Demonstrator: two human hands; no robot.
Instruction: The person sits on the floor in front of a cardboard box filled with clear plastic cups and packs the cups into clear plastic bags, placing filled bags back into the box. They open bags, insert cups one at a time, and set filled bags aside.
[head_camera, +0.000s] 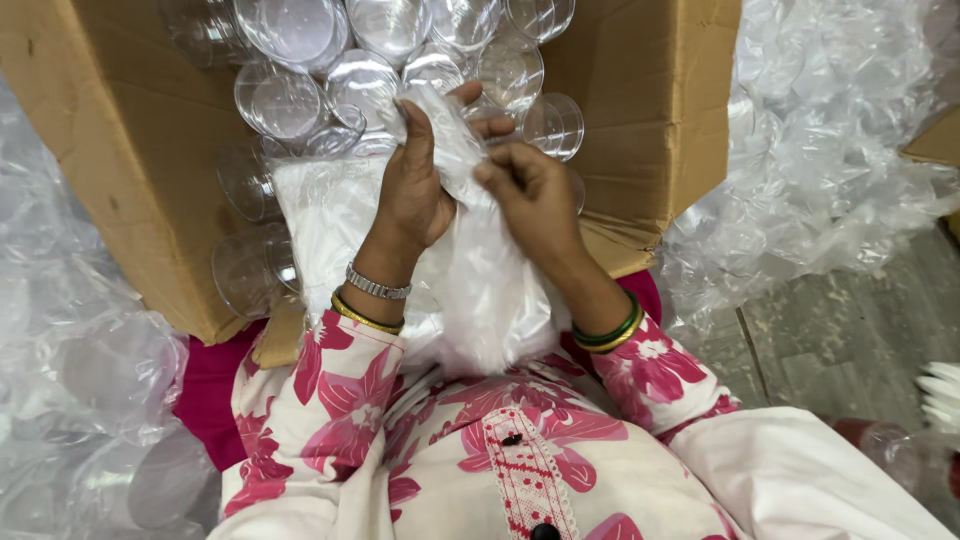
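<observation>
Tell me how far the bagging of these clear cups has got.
Done: heaps of filled clear bags lie on both sides. In hand: the left hand and right hand both pinch the top of a thin white plastic bag held over the lap. Left: many loose clear plastic cups remain in the cardboard box.

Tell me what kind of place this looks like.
Probably a small packing workshop. Both hands, left hand and right hand, grip a thin plastic bag over a cardboard box of clear plastic containers, with heaps of plastic wrap around.
</observation>
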